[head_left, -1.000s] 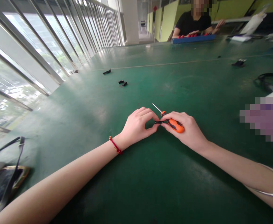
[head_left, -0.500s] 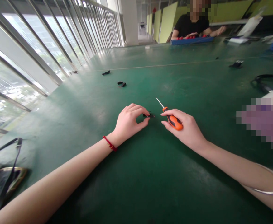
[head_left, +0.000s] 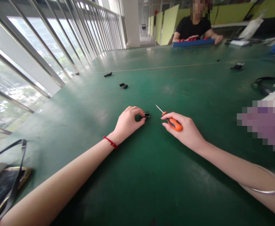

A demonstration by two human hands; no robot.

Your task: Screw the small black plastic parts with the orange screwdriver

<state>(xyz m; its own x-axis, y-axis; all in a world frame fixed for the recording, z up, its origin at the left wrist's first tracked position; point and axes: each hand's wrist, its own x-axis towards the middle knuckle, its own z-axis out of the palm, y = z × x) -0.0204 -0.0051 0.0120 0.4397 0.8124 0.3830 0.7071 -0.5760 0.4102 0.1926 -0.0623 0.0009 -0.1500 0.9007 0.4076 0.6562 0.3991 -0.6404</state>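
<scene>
"One phone-like slab at far L, gold-edged, black cord over it. Next, going R?"

"Black scrap well out on the green counter, then two black bits close together, a bit nearer the wearer."

"OK. L hand?"

"Red bracelet at the wrist. Thumb & forefinger are narrow, pinching a small black part at their tips. Part's approx. mid-view, between both hands. Can't tell if it touches the counter."

"And the R hand?"

"Holding an orange-and-black screwdriver, handle in the grip, shaft pointing up & L, away from the wearer. Thumb & forefinger tips sit slightly apart. Shaft tip's near the part, not touching."

"Beyond that?"

"Person in a black top across the counter, behind a blue tray w/ red items, too sm. to ID. Further R, dark piece on the counter."

"Far R?"

"Silver bangle on the R forearm, black cable farther out, nr. a blurred patch, contents n/a."
</scene>
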